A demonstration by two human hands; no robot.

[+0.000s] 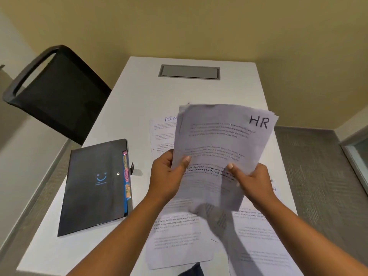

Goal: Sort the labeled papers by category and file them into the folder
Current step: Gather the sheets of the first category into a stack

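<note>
Both hands hold a small stack of printed sheets [223, 140] above the white table [139, 92]; the top sheet is marked "HR" at its upper right. My left hand [169, 174] grips the stack's left edge with the thumb on top. My right hand [249, 180] grips its lower right edge, thumb on the front. Under the stack lies a sheet labeled "FIN..." [162, 134]. More printed sheets [177, 236] lie near the front edge, and others [260, 242] to the right. A closed black folder [95, 188] with coloured tabs on its right side lies to the left.
A black chair [53, 90] stands at the table's far left corner. A grey cable hatch [189, 72] is set into the far part of the tabletop. Grey carpet [318, 166] lies to the right of the table.
</note>
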